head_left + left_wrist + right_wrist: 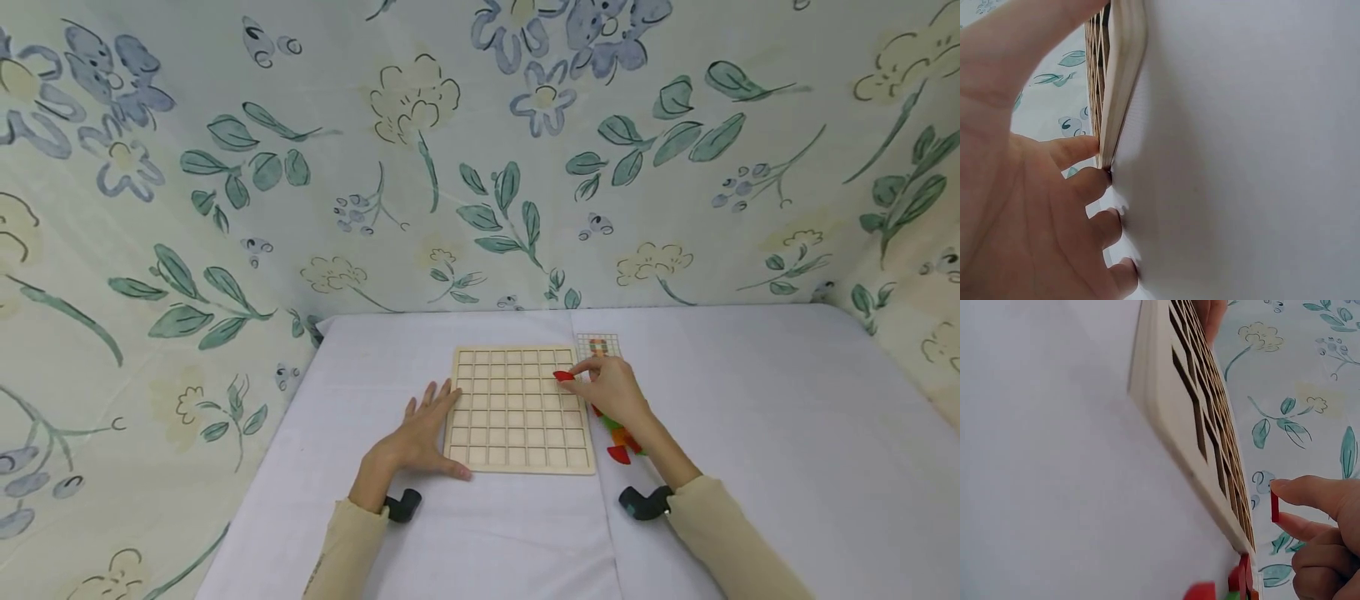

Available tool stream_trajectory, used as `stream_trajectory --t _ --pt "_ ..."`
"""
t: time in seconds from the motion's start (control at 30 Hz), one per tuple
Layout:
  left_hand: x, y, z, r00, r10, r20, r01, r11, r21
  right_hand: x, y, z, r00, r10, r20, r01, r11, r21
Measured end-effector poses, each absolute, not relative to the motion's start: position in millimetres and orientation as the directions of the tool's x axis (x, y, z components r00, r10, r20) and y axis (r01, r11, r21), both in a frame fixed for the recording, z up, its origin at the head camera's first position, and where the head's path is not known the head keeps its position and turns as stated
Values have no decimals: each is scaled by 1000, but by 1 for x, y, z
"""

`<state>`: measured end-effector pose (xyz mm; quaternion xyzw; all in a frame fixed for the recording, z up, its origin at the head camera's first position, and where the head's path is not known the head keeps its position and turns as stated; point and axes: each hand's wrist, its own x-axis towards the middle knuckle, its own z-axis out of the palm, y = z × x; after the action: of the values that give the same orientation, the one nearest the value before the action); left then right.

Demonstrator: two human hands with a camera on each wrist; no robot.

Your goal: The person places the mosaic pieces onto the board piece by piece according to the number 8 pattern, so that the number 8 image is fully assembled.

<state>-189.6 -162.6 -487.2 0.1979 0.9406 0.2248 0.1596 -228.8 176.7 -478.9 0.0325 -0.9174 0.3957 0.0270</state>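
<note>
A square wooden grid board (519, 412) lies flat on the white cloth, its square cells bare in the head view. My left hand (422, 435) rests at the board's left side with fingers spread, the index fingertip touching its edge and the thumb by the near left corner. Between thumb and finger, my right hand (613, 390) pinches a small red piece (563, 376) above the upper right cells. In the right wrist view that red piece (1275, 505) appears edge-on, thin and flat, held clear of the board.
Right of the board lies a loose pile of red, green and orange pieces, with one red piece (618, 455) nearest me; my right forearm partly covers the pile. A small printed grid card (597, 344) sits beyond my right hand. A floral cloth (495, 167) hangs behind the table.
</note>
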Motion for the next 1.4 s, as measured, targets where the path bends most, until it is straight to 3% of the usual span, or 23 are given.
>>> stream_trajectory --t 0.47,1.4 --pt "-190 -163 -486 -871 438 -224 293 828 479 -253 135 -483 -992 -72 100 -123 667 -734" --pt "-189 -165 -488 -859 453 -239 300 823 482 -262 130 -493 -992 -81 101 -130 616 -777"
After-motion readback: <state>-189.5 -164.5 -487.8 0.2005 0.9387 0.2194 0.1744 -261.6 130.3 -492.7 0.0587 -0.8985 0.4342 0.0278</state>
